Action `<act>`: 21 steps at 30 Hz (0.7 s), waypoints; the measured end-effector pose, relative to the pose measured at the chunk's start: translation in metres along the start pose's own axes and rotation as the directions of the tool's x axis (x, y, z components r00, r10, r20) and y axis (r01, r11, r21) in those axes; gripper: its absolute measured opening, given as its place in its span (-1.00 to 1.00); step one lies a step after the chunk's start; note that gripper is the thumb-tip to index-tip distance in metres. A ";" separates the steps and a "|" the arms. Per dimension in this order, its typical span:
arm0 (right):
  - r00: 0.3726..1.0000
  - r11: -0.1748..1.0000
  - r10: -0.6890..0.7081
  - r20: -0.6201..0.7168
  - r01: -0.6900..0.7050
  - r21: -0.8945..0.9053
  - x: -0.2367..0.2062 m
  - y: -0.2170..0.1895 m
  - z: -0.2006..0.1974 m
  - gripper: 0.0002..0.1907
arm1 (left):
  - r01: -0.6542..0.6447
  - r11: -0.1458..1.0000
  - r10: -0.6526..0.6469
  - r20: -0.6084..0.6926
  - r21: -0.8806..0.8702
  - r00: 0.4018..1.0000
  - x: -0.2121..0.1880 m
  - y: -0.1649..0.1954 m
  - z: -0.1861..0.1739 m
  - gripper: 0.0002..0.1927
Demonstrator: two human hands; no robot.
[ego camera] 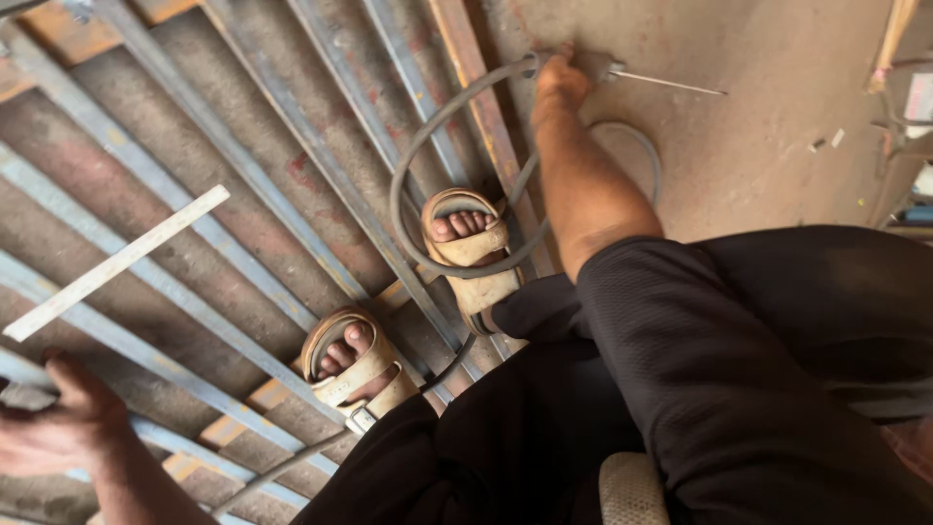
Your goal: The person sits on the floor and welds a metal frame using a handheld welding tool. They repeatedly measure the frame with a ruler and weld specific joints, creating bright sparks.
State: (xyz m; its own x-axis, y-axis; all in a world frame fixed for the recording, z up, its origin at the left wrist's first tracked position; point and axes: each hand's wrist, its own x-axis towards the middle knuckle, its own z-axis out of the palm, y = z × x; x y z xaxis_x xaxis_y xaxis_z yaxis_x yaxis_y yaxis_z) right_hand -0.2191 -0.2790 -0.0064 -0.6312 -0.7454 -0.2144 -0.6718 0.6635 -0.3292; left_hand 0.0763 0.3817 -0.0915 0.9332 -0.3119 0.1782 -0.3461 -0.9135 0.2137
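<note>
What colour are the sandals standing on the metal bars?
Tan, a pale beige, on both sandals; the head view shows them clearly, straps over bare toes.

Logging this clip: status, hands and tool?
Right hand shut on electrode holder, rod over the floor. Left hand on a steel bar. Cable loops round the right sandal.
</note>
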 end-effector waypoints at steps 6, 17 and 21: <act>0.946 0.964 0.136 0.294 -0.194 0.179 -0.013 -0.024 0.009 -0.19 | 0.060 0.985 -0.065 -0.030 -0.165 0.997 0.008 0.012 -0.002 -0.59; 0.878 0.797 -0.375 0.296 0.143 0.587 -0.053 -0.173 0.029 -0.41 | 0.246 0.969 -0.226 0.354 -0.012 0.908 0.060 0.048 -0.039 -0.30; 0.637 0.558 -0.709 0.301 0.247 0.792 -0.153 -0.260 -0.008 -0.49 | 0.229 0.973 -0.195 0.460 -0.020 0.866 0.074 0.040 -0.047 -0.19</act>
State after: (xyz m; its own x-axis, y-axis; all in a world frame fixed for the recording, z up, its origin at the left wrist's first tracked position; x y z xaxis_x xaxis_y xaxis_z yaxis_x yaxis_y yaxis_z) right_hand 0.0492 -0.3368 0.1189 0.1908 -0.9650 -0.1799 -0.2232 0.1359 -0.9653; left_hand 0.1275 0.3342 -0.0247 0.9199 -0.2126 -0.3295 -0.1246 -0.9552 0.2684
